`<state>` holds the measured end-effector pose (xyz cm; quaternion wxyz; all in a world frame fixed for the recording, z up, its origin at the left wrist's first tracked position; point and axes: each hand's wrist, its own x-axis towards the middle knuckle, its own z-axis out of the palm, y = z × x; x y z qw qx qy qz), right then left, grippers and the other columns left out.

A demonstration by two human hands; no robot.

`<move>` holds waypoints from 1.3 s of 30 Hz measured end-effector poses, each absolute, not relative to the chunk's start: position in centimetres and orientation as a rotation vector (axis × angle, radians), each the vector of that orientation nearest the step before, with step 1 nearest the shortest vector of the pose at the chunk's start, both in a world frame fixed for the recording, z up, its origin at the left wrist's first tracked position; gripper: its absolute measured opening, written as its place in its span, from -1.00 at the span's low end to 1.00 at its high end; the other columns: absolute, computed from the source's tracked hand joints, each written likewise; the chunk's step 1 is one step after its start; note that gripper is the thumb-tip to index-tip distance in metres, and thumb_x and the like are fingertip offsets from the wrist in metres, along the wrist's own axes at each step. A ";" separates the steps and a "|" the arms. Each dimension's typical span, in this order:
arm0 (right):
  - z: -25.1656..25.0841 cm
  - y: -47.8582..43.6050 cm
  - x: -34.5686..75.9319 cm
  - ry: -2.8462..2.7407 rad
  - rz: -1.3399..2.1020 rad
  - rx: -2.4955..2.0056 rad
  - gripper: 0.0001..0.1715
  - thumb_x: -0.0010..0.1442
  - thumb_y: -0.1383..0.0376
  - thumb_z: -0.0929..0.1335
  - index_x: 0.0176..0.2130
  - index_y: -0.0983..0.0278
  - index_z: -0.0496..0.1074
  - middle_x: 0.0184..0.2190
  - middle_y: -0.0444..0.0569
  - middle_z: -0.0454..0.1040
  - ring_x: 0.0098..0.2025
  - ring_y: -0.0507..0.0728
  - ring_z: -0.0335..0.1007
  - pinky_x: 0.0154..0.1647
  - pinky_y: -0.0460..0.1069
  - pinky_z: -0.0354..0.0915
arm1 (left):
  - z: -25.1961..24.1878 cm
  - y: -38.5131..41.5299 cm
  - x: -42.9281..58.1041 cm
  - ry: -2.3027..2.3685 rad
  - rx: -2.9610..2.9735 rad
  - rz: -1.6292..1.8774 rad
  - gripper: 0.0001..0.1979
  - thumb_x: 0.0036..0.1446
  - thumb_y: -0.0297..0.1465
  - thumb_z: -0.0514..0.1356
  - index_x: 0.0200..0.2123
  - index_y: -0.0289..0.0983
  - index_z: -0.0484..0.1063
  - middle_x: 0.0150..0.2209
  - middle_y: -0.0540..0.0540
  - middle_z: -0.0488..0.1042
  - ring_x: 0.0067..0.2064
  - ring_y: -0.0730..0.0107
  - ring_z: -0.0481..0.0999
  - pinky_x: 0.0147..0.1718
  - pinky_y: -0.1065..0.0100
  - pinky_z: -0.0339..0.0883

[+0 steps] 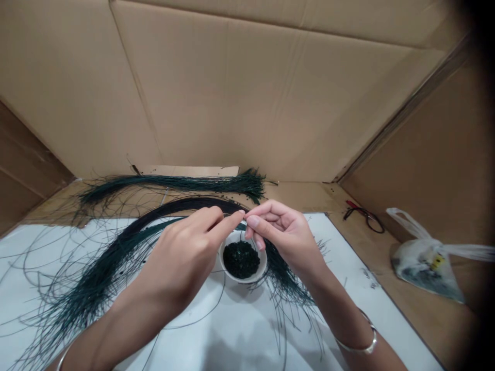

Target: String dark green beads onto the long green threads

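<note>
Over a small white bowl [264, 268], the fingertips of my two hands meet. My left hand [193, 242] is closed, its index finger stretched toward the right fingertips and its thumb hidden. My right hand [284, 232] pinches with thumb and index finger, the other fingers curled. A thin dark wire [220, 301] runs from beneath the left hand and curves over the white surface; a fine line also hangs at the fingertips. Whatever tiny piece sits in the pinch is too small to tell. Small dark green bead-like bits [242, 259] fill much of the bowl.
Behind my hands a long bundle of dark green wires [127, 234] arcs across the white board [193, 350]. Another bundle [185, 181] lies farther back by the cardboard wall [247, 93]. At right are a red-and-black cord [363, 214] and a tied plastic bag [427, 268].
</note>
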<state>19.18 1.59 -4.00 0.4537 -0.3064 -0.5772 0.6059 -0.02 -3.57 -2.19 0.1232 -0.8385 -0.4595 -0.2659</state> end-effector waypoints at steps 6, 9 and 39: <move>-4.0 1.6 19.2 -1.424 1.519 -0.742 -0.76 0.17 0.19 0.55 -0.29 0.28 0.51 -0.51 -0.13 0.56 -0.57 -0.05 0.30 -0.53 -0.10 0.25 | -2.1 -3.6 0.0 -1.342 -2.483 -0.813 -0.61 0.32 -0.62 0.01 0.03 -0.30 0.55 -0.25 -0.14 0.59 -0.33 0.29 0.60 -0.40 0.36 0.46; -4.1 1.6 19.2 -1.419 1.523 -0.732 -0.77 0.17 0.21 0.55 -0.30 0.28 0.52 -0.51 -0.13 0.57 -0.57 -0.06 0.30 -0.52 -0.10 0.25 | -2.0 -3.7 -0.1 -1.352 -2.497 -0.827 -0.63 0.36 -0.59 0.01 0.05 -0.28 0.55 -0.22 -0.15 0.60 -0.29 0.31 0.61 -0.34 0.37 0.49; -4.0 1.7 19.2 -1.445 1.536 -0.735 -0.77 0.17 0.21 0.55 -0.30 0.27 0.50 -0.52 -0.15 0.55 -0.59 -0.06 0.28 -0.53 -0.09 0.23 | -2.5 -3.2 -0.7 -1.443 -2.540 -0.901 -0.68 0.35 -0.58 0.09 0.04 -0.29 0.56 -0.24 -0.11 0.60 -0.31 0.28 0.60 -0.34 0.32 0.43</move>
